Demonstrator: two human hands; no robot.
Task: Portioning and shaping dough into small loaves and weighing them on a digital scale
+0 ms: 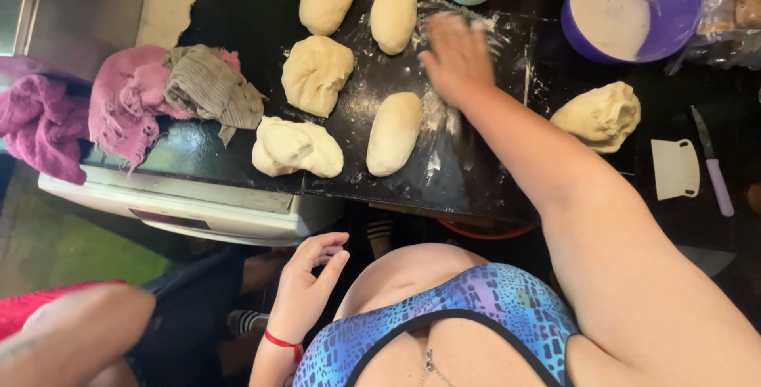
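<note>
The right hand, open and flat with nothing held, spreads white flour over the black worktop just beside the pale oblong dough loaf; light, wide strokes should coat evenly.

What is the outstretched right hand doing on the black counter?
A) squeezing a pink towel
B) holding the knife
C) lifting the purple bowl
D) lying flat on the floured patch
D: the right hand lies open, palm down, on the floured patch beside the dough loaves, holding nothing.
</note>
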